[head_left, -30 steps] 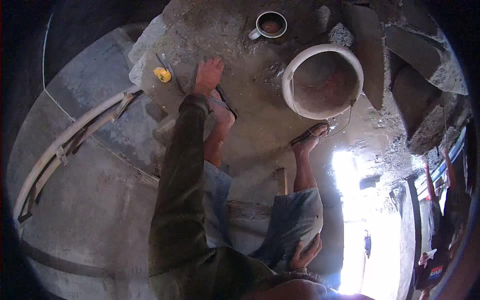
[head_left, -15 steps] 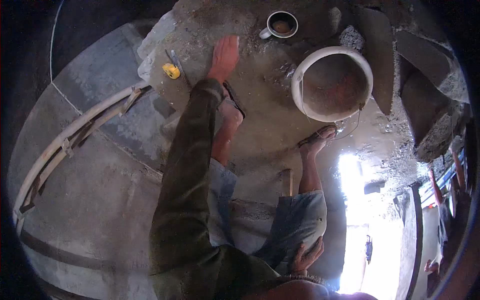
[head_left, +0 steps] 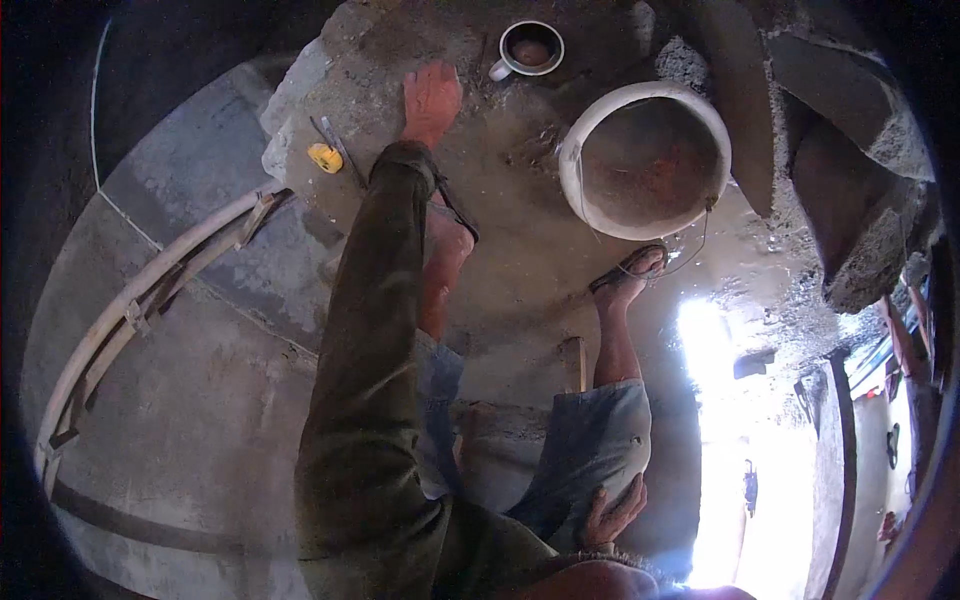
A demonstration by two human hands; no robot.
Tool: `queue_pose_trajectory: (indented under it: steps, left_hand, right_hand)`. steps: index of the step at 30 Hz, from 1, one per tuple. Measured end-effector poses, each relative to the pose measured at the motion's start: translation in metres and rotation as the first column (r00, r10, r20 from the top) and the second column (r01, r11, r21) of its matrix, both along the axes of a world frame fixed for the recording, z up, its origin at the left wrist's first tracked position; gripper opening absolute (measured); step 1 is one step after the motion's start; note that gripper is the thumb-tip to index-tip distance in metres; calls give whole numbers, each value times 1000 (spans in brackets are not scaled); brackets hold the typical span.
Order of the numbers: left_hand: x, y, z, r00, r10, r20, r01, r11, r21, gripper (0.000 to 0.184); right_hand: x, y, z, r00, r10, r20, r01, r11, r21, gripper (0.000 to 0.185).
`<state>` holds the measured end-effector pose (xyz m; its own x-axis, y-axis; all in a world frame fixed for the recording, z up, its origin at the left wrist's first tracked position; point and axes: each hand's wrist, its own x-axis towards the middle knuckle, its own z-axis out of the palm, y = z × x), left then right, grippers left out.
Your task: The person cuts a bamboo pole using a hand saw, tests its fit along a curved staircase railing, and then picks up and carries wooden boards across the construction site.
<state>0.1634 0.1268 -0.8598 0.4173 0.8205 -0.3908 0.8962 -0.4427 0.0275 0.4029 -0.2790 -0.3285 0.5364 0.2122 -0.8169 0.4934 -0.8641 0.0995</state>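
Muddy floor (head_left: pixel 510 190) being touched by the left hand (head_left: pixel 432 95)

Dimness is being broken by a bright opening (head_left: pixel 745 490) at the lower right of the head view, and light is being thrown back by the wet floor near it. At the left, a grey concrete surface (head_left: pixel 200 400) is being crossed by a bent rail (head_left: pixel 95 355).

Back upward, the left hand is apparently being pressed on the floor just beyond the left foot (head_left: pixel 453 240). Whether anything is being gripped beneath it, or how wide that grip is, cannot be told. The right hand (head_left: pixel 615 515) is being rested on the right leg (head_left: pixel 595 440), its grip loosely spread, with nothing seen in it.

To one side of the left hand, a white mug (head_left: pixel 500 69) is being supported by the floor; to the other, a yellow tape measure (head_left: pixel 325 157), with a thin tool (head_left: pixel 334 137) just beside it. Farther right, a round bucket (head_left: pixel 571 170) is being bordered by stone slabs (head_left: pixel 835 100), its wire handle (head_left: pixel 690 258) being hung down by the right foot (head_left: pixel 622 282).

As a judgement, such contact is being served best by light, even pressure and a steady stance, with the sleeve (head_left: pixel 360 360) being held clear of the wet and the mug being given room.
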Motion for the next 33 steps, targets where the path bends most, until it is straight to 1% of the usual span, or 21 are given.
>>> queue_pose_trajectory:
  steps: [1,2,4,5,7,8,10,14,16,20,22,23,24,25,26,27,28,29,31,32,33]
  left_hand:
    - [2,2,-1,998,54,-41,-57,996,-67,22]
    - [3,2,-1,998,53,-43,-56,996,-67,22]
    - [4,4,-2,1000,4,-4,-4,999,43,20]
    - [2,3,-2,1000,1,-7,-1,999,40,20]
    - [-2,3,-1,987,-125,103,102,974,204,19]
    - [-4,5,0,986,-129,104,106,973,203,19]
    - [-10,9,4,988,-152,-33,150,987,-48,29]
    - [-17,7,4,976,-209,-69,203,976,-81,26]
    - [-17,8,-1,950,-273,-153,270,962,-39,25]
    - [-7,7,1,937,-278,-211,275,960,-44,27]
    - [-3,4,1,990,-66,-121,52,991,-121,32]
    - [2,3,-1,991,-68,-119,54,991,-122,32]
    - [7,2,-3,988,151,-12,-151,985,-82,29]
    - [10,2,-6,928,360,98,-355,933,-64,27]
    - [14,5,-10,928,359,97,-355,933,-62,27]
    - [22,12,-11,863,459,213,-434,888,-155,27]
    - [28,17,-11,771,555,311,-493,830,-259,28]
    - [33,22,-10,771,554,313,-492,831,-259,28]
    - [38,29,-14,905,382,190,-348,918,-189,31]
    - [40,32,-15,904,380,194,-347,919,-186,31]
    - [41,35,-15,930,337,149,-310,934,-178,34]
  right_hand:
    - [0,0,0,1000,-1,0,1,1000,0,72]
    - [0,1,0,1000,-1,6,1,1000,-6,72]
    - [0,3,-3,1000,-2,13,2,1000,-9,72]
    - [-2,5,-2,999,10,35,-11,1000,12,71]
    - [-1,6,-4,998,20,59,-22,999,34,69]
    - [-2,5,-4,998,15,63,-18,999,45,69]
    - [-2,6,-4,998,7,63,-10,998,57,69]
    - [0,5,-5,997,21,69,-26,996,81,70]
    - [1,2,-6,997,23,72,-29,996,81,70]
    - [2,-8,-6,995,62,84,-69,994,86,69]
    - [1,-9,-5,992,82,94,-91,991,97,69]
    - [0,-7,-6,993,54,106,-66,991,115,69]
    - [-2,-6,-7,993,24,116,-40,990,135,68]
    - [-1,-3,-6,993,23,114,-39,990,134,68]
    - [0,0,-5,993,30,114,-45,991,126,67]
    - [0,2,-6,993,37,115,-51,991,121,66]
    - [0,1,-7,993,35,115,-49,991,122,66]
    - [0,-1,-9,991,26,134,-46,988,146,66]
    - [-2,-3,-10,988,16,152,-42,984,171,66]
    - [-3,-3,-10,986,15,167,-40,988,150,67]
    - [-3,-6,-10,984,13,177,-38,990,139,67]
